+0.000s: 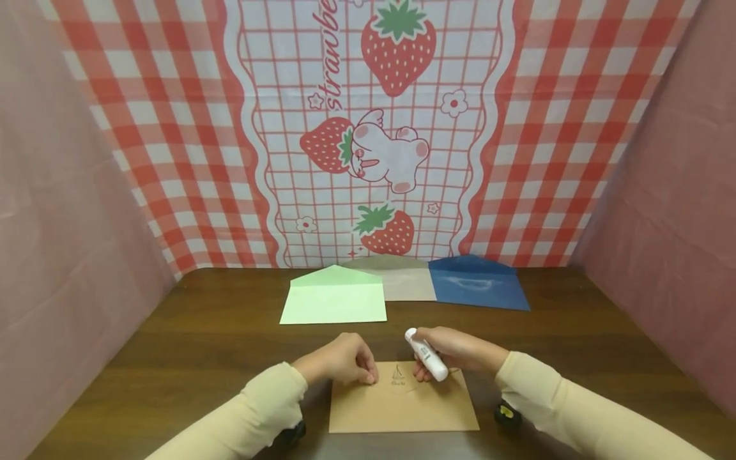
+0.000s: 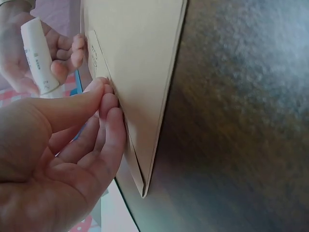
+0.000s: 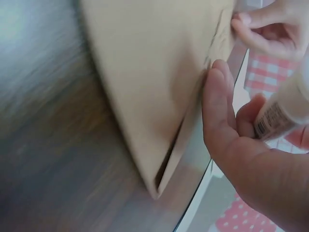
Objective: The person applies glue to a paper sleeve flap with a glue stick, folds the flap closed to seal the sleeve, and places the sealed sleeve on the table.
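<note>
A brown kraft envelope (image 1: 402, 412) lies on the table in front of me, its flap folded down with a small sailboat drawing on it. My left hand (image 1: 347, 361) rests on the flap's left part, thumb and fingertips together at the flap in the left wrist view. My right hand (image 1: 454, 348) holds a white glue stick (image 1: 428, 358), tilted across the palm. Its other fingertips touch the flap's right part. In the right wrist view the flap's edge stands slightly apart from the envelope (image 3: 140, 72) near the corner.
Behind lie a light green envelope (image 1: 336, 303), a grey-beige envelope (image 1: 408, 284) and a blue envelope (image 1: 480, 291) with a whitish smear. The brown wooden table (image 1: 201, 332) meets a strawberry-print cloth (image 1: 368, 160) at the back. Pink cloth (image 1: 69, 160) hangs at both sides.
</note>
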`<state>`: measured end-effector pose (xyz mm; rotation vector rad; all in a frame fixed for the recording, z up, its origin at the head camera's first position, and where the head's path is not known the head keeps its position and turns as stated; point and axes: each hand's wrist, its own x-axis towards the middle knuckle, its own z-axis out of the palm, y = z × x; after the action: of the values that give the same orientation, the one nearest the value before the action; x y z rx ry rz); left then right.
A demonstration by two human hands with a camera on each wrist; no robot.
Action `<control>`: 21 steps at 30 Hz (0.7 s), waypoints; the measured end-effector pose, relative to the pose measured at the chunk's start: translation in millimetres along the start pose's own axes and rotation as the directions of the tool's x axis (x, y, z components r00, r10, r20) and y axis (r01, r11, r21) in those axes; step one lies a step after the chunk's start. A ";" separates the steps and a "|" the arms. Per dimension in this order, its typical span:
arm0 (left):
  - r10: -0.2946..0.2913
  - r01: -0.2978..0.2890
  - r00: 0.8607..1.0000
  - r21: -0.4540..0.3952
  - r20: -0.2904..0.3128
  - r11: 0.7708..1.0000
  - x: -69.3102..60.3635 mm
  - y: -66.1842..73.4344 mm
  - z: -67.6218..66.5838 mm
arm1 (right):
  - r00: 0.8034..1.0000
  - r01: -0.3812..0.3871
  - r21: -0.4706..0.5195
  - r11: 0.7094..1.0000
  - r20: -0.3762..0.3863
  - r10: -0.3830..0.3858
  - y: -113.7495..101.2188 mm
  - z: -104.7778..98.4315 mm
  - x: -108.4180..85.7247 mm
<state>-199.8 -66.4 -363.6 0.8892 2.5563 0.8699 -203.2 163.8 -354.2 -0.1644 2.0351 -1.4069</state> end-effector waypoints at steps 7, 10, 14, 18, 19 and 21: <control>0.016 -0.016 1.000 -0.009 0.000 1.000 0.7 -1.5 0.7 | 0.998 0.014 -0.007 1.000 0.066 -0.013 -7.9 19.1 5.1; 0.015 -0.015 1.000 0.003 -0.002 1.000 0.7 0.7 1.7 | 0.999 0.008 -0.024 1.000 0.044 -0.007 -6.8 22.9 5.4; -0.002 0.002 1.000 0.044 0.009 0.999 -1.2 6.5 1.0 | 0.999 0.005 -0.008 1.000 0.031 -0.005 -4.4 23.4 5.6; -0.021 0.019 1.000 0.089 0.012 0.996 -4.4 11.6 -4.6 | 0.999 0.019 0.013 1.000 0.050 -0.019 -2.7 21.7 7.0; -0.019 0.018 1.000 0.092 0.007 0.996 -5.1 12.3 -6.2 | 0.998 0.020 0.024 0.999 0.058 -0.022 -2.7 20.7 6.9; -0.006 0.007 1.000 0.101 -0.011 0.995 -5.9 11.5 -9.4 | 0.998 0.024 0.034 0.999 0.060 -0.026 -3.0 18.7 6.2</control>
<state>-194.2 -67.1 -348.6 0.9069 2.6313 0.7508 -198.1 145.0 -358.3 -0.2163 1.9660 -1.4336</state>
